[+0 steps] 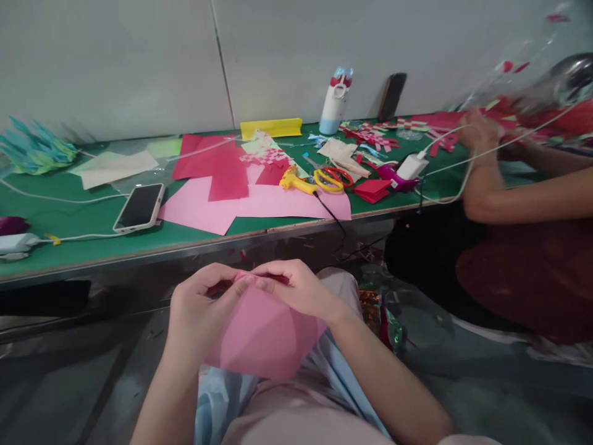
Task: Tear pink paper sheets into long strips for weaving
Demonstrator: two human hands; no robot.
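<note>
A pink sheet of paper point(266, 337) hangs over my lap, its top edge pinched between both hands. My left hand point(204, 303) grips the upper left part of that edge, thumb in front. Beside it, my right hand point(296, 284) pinches the same edge, and the two thumbs almost meet. The paper looks creased or folded where the fingers press; the far side is hidden by the hands. On the table ahead lie a larger pink sheet point(291, 203) and red sheets point(227, 173).
On the green table point(92, 216) are a phone point(139, 207), a yellow glue gun point(296, 180), scissors point(331, 178), a white bottle point(336, 102) and cables. At right, a co-worker's hands point(482, 133) work among red paper strips. The table's front edge point(266, 233) lies just beyond my hands.
</note>
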